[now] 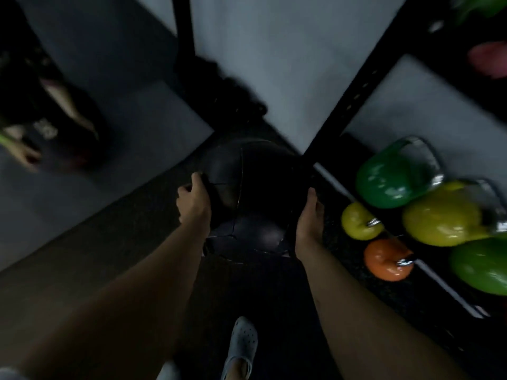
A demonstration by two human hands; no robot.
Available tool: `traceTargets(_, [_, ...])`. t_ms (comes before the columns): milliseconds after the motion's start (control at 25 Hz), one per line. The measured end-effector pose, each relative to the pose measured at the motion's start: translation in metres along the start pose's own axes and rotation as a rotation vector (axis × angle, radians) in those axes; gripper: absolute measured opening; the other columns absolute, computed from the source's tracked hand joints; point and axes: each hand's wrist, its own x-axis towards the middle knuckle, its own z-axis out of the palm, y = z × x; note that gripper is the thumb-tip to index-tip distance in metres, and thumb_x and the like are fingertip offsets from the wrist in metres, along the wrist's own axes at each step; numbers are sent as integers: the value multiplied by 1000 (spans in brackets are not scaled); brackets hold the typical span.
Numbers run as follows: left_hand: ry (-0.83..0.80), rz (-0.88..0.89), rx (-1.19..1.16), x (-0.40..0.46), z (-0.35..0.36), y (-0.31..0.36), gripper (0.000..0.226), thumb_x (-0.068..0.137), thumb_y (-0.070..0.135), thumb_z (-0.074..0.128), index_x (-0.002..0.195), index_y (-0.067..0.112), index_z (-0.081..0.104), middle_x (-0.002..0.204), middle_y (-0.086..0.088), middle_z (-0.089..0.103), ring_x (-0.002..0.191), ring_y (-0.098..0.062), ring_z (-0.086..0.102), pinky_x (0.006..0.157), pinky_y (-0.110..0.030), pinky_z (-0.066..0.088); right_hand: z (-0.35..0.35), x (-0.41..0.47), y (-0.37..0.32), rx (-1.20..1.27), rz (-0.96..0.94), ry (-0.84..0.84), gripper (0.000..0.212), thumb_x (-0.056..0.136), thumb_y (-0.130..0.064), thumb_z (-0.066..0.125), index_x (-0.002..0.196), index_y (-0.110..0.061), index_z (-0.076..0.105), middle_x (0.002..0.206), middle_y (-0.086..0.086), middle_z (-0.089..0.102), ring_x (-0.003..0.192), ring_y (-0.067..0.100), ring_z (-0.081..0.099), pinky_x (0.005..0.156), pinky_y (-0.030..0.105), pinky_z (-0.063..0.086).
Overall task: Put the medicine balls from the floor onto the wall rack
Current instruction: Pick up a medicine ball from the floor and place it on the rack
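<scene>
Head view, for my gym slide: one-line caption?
Both hands, left and right, grip a black medicine ball beside coloured kettlebells.

A single medicine ball (247, 198) sits just below the centre of the frame. It is large, round and black, with a dull sheen and thin pale seams that split its surface into panels; one seam runs down from the top and meets others that branch sideways. The picture is dark and blurred, so any markings cannot be read. The black wall rack (354, 97) crosses the upper right of the frame as a slanting perforated post whose lower end meets the ball's upper right edge.
</scene>
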Motion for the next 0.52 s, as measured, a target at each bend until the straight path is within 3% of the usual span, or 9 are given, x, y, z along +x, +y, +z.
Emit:
traceTargets(200, [-296,273,-180,-184,41,161,66,93,60,40,142,18,52,144,-13,55,126,-38,54,108,-47,42,-122,-71,-225,181,-400,167,67,90,-67,49,143,-28,56,138,2,62,128,25,58,108,39,43])
traceTargets(280, [-426,374,-237,-268,41,210,64,92,59,39,139,18,53,141,-15,57,123,-38,55,108,-49,43,-181,-123,-291,269,-524,268,72,85,-71,49,143,-29,55,143,6,62,131,31,57,113,42,43])
traceTargets(520, [-741,637,-342,-484,18,284,64,95,59,39,144,19,51,145,-13,57,128,-37,54,113,-50,41,-336,-283,-390,485,-818,455,66,86,-71,46,136,-30,55,126,1,65,119,27,62,106,43,49])
